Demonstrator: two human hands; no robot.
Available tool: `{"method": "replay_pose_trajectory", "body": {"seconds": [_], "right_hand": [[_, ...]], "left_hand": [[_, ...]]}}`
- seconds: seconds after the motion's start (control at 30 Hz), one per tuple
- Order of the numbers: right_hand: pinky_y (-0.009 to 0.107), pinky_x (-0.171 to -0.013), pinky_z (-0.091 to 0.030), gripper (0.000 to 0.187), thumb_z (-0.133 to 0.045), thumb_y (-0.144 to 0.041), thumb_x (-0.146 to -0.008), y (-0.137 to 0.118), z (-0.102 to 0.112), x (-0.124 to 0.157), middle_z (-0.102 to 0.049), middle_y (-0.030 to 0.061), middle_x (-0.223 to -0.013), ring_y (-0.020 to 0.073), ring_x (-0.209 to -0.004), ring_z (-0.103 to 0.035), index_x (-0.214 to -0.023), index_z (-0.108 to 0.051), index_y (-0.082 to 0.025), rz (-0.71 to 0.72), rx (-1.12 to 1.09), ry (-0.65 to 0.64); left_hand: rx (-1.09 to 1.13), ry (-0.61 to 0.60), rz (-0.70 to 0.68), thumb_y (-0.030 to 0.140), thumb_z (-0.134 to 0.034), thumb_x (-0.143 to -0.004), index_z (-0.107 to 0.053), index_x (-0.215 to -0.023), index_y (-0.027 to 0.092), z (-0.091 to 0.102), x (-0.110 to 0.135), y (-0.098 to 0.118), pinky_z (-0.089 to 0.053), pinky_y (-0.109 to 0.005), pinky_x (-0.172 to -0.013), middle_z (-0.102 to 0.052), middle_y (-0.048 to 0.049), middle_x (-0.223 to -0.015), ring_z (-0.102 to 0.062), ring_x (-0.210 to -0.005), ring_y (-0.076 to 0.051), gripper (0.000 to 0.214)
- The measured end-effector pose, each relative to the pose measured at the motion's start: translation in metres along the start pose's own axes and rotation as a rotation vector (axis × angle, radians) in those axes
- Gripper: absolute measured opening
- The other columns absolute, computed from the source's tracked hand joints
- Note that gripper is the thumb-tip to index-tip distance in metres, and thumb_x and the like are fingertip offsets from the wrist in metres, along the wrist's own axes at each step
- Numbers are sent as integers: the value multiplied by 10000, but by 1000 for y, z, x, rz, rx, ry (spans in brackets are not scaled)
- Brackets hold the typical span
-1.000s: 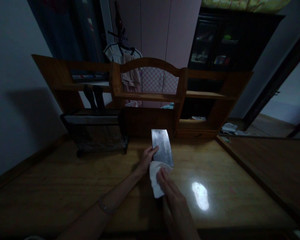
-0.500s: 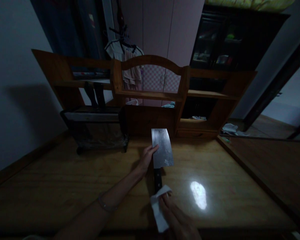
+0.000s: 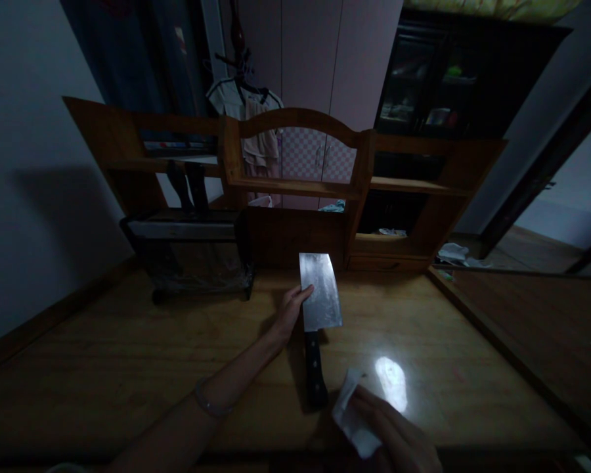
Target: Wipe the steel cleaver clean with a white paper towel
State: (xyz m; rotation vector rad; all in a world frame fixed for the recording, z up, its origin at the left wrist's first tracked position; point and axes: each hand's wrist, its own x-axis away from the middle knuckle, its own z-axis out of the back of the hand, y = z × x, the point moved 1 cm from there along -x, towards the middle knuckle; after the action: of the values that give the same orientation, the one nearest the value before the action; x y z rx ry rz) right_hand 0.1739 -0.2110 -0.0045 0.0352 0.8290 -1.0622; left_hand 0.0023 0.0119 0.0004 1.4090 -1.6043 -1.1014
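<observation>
A cleaver (image 3: pixel 320 292) with a broad steel blade and a black riveted handle is held above the wooden tabletop, blade pointing away from me. My left hand (image 3: pixel 291 310) grips the blade at its left edge, the thumb lying on the face and the other fingers hidden behind it. To the right of the handle's end, my right hand (image 3: pixel 387 427) pinches a white cloth or tissue (image 3: pixel 352 417), apart from the cleaver. Pale marks show on the blade near the handle.
A knife block (image 3: pixel 192 256) with two black-handled knives stands at the back left of the wooden table (image 3: pixel 177 368). Behind it runs a wooden shelf unit (image 3: pixel 295 190) with a small drawer (image 3: pixel 387 264). A bright reflection lies on the tabletop at right.
My right hand, with the white cloth or tissue, has moved off the cleaver's handle to the right, uncovering the handle's end. My left hand keeps its hold on the blade.
</observation>
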Motion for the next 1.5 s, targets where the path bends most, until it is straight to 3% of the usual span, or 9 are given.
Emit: {"method": "replay_pose_trajectory", "body": {"seconds": [0.17, 0.27, 0.33, 0.53, 0.93, 1.13, 1.2, 1.4, 1.5], "right_hand": [[341, -992, -504, 676, -413, -41, -774, -10, -5, -24, -507, 59, -1419, 238, -1256, -536, -1423, -440, -227, 68, -29, -80], [317, -1022, -473, 723, -435, -28, -751, -19, -19, -35, -391, 79, -1496, 225, -1312, -472, -1455, -389, -187, 91, -46, -219], [340, -1034, -461, 752, -421, -4, -720, -22, -29, -37, -367, 96, -1504, 233, -1334, -439, -1455, -386, -160, 68, -35, -231], [352, -1022, -474, 783, -405, 16, -681, -22, -46, -29, -433, 93, -1460, 236, -1330, -441, -1446, -400, -148, 140, 31, -229], [287, -979, -510, 571, -491, -66, -806, -8, -31, -11, -597, 52, -1310, 221, -1188, -585, -1361, -509, -194, 373, 154, -196], [351, -935, -554, 617, -465, -24, -772, -9, -20, 3, -654, 60, -1245, 243, -1155, -617, -1353, -506, -229, 97, 167, 25], [381, -946, -547, 641, -461, -30, -775, -10, -19, 3, -641, 68, -1266, 259, -1184, -594, -1382, -477, -238, 78, 148, 55], [361, -1000, -509, 728, -402, -25, -794, -14, -26, -11, -539, 39, -1387, 231, -1259, -531, -1486, -315, -235, 115, 126, -51], [381, -1021, -488, 777, -399, -28, -772, -18, -32, -22, -458, 63, -1452, 249, -1318, -461, -1515, -233, -181, 157, 129, -111]], "left_hand": [[1, -4, 3, 422, -736, -707, -750, -880, 146, 0, 0, 0, -435, -246, -652, -728, -39, -826, -631, -702, -165, 326], [4, 1, 2, 421, -753, -690, -749, -886, 146, -1, 0, 0, -438, -243, -650, -728, -38, -826, -631, -701, -164, 338], [7, 0, 0, 423, -752, -692, -748, -893, 146, -1, 1, 0, -439, -242, -646, -727, -37, -821, -631, -696, -163, 342], [9, -6, 5, 412, -753, -697, -752, -882, 162, -1, 2, 2, -443, -244, -663, -733, -36, -841, -642, -726, -171, 311], [-18, -6, 6, 423, -742, -706, -751, -877, 154, 0, 0, 1, -435, -250, -680, -732, -41, -832, -636, -724, -173, 319], [-38, -4, -27, 423, -743, -706, -742, -813, 150, 0, 2, 3, -409, -235, -637, -716, -27, -781, -612, -682, -160, 293], [-41, -10, -29, 425, -745, -702, -747, -823, 146, -1, 2, 4, -412, -238, -639, -718, -31, -781, -613, -675, -163, 305], [-40, -18, -41, 419, -740, -711, -755, -852, 151, -2, 1, 4, -418, -236, -650, -726, -33, -810, -620, -698, -165, 304], [-34, -20, -40, 429, -737, -713, -754, -885, 151, -2, 1, 2, -429, -242, -660, -731, -40, -830, -627, -707, -170, 327]]}}
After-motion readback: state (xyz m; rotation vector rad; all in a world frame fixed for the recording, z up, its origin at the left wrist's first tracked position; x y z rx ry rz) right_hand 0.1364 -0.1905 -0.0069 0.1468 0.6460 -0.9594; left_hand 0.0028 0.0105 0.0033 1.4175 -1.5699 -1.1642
